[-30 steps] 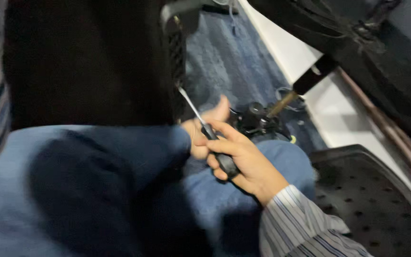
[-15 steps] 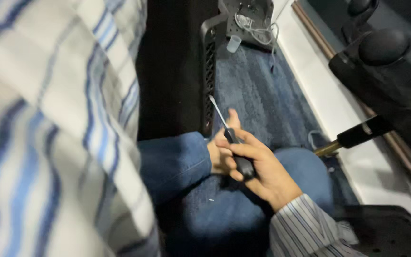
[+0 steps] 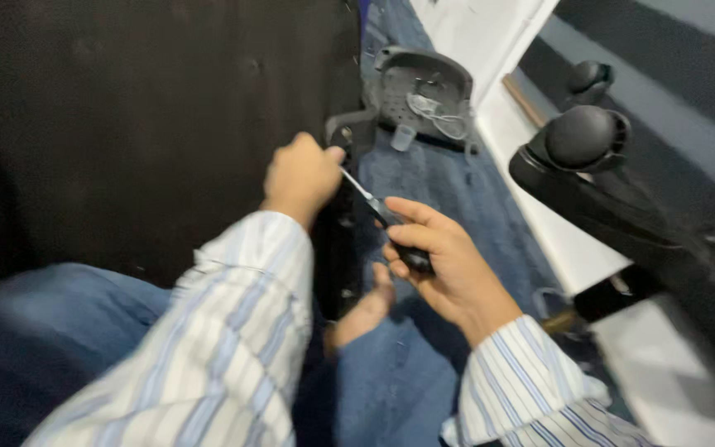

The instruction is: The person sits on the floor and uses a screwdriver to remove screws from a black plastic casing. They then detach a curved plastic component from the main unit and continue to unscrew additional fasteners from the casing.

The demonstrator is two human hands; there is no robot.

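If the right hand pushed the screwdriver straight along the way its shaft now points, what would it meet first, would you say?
The right hand holds a black-handled screwdriver whose metal shaft points up and left. Its tip already sits at the left hand, by the edge of the large black panel; depth is unclear, so which comes first is uncertain.

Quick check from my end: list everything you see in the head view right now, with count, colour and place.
screwdriver: one, black handle with metal shaft, held at centre, tip toward the panel edge.
black panel: one, large, upper left.
grey plastic part: one, with white cable on it, top centre on the carpet.
blue carpet: floor, centre.
chair base with castors: one, black, right.
white wall: top right.
jeans: blue, lower left.
striped sleeves: two, white and blue, bottom.
bare foot: one, centre bottom.
left hand: by the screwdriver tip.
right hand: grips the handle.
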